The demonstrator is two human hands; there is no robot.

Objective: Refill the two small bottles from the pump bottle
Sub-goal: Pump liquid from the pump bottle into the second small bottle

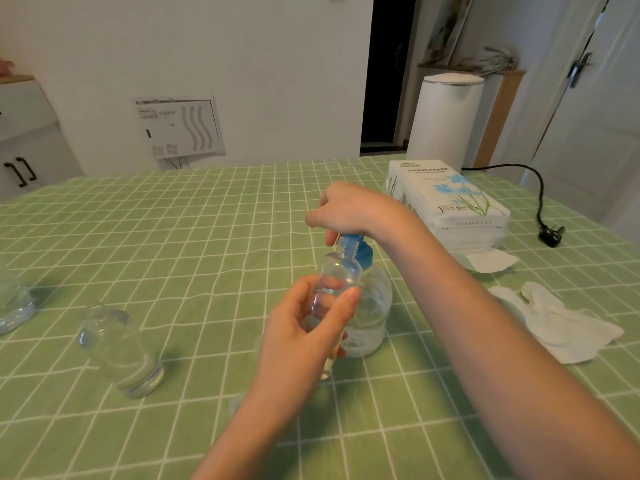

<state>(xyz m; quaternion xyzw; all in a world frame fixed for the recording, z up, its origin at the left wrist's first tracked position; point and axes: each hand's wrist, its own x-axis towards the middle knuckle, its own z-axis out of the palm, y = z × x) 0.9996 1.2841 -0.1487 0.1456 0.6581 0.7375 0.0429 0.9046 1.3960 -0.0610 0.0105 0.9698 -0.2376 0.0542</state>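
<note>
Pinching the small bottle point(337, 275), left hand point(304, 337) fingers point(298, 292) hold it under the pump point(362, 250) that right hand point(349, 209) grips.

"TISSUE PAPER" on tissue pack point(450, 202)

This is a lived-in room of a home. A table point(173, 220) is covered with a green checked cloth and carries a pack of tissue paper point(450, 199). Behind it stand a white lidded bin point(443, 119), a white cabinet point(27, 140) and a door point(595, 116).
</note>
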